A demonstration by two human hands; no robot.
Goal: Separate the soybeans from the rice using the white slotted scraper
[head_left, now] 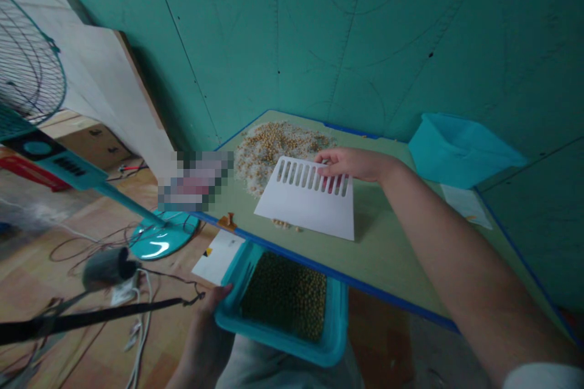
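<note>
My right hand grips the upper edge of a white slotted sheet, its fingers partly visible through the slots. The sheet is tilted above the table, with a few soybeans lying at its lower edge. Behind it spreads a pile of soybeans mixed with white grains. My left hand is closed on the left rim of a turquoise basket, just below the table's front edge. Many soybeans lie inside the basket. The fingers under the rim are hidden.
The green table with blue edging stands against a green wall. At its right back is a turquoise bin. A turquoise fan stands at left, with cables on the floor. A blurred-out item lies at the table's left.
</note>
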